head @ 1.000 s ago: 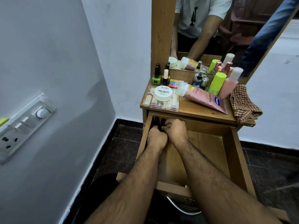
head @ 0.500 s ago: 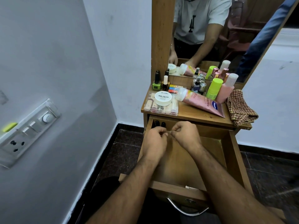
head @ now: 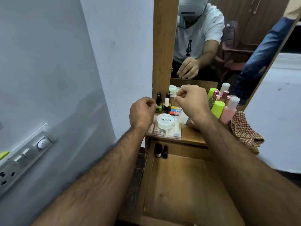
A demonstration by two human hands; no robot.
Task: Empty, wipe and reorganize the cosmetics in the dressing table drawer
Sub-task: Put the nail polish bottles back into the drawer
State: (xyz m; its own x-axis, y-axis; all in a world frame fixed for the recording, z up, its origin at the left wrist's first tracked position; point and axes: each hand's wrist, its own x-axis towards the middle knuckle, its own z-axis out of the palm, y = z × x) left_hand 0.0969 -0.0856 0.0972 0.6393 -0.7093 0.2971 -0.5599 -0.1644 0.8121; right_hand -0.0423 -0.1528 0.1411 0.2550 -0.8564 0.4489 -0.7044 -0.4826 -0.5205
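Both hands raised above the worktop (head: 192, 136), apart, fingers curled: left hand (head: 141, 113), right hand (head: 192, 99); whether either pinches anything cannot be told. Cosmetics crowd the worktop; two dark bottles (head: 161, 150) stand in the open drawer (head: 187, 190).

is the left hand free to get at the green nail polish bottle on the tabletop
Probably yes. The left hand hovers right beside the green nail polish bottle with loosely curled fingers, apparently holding nothing, and nothing stands between them.
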